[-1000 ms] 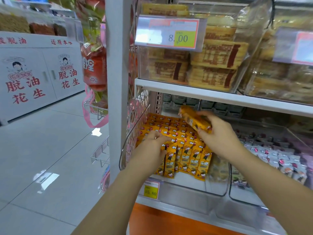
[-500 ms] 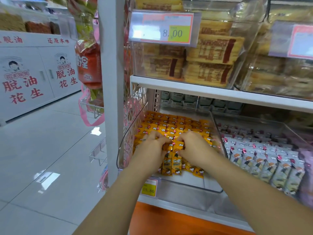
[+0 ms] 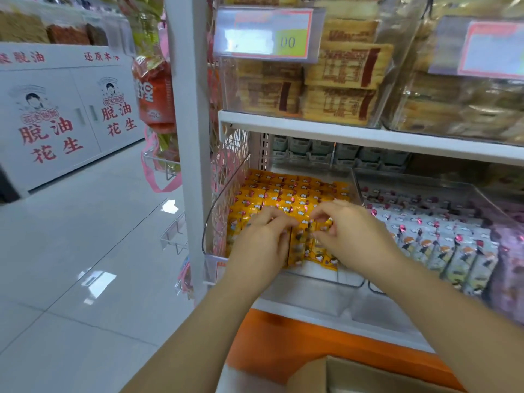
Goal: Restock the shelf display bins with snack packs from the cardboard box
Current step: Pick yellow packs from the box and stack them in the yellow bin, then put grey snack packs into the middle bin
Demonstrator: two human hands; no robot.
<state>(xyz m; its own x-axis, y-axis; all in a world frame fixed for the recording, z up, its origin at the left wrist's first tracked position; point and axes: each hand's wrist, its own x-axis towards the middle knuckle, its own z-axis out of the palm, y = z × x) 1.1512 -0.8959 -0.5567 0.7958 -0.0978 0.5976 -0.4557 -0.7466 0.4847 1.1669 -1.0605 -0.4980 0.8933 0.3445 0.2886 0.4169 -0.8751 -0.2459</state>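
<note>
Left hand [image 3: 263,245], right hand [image 3: 351,231]: both arms extended, palms down, centre frame; each grip pinching tops of yellow snack packs [image 3: 283,194] in clear bin [image 3: 224,202]. Cardboard box [image 3: 354,375]: lower right.

"脱油花生" on white cabinet doors [image 3: 71,117], "00" on price tag [image 3: 266,35]
</note>
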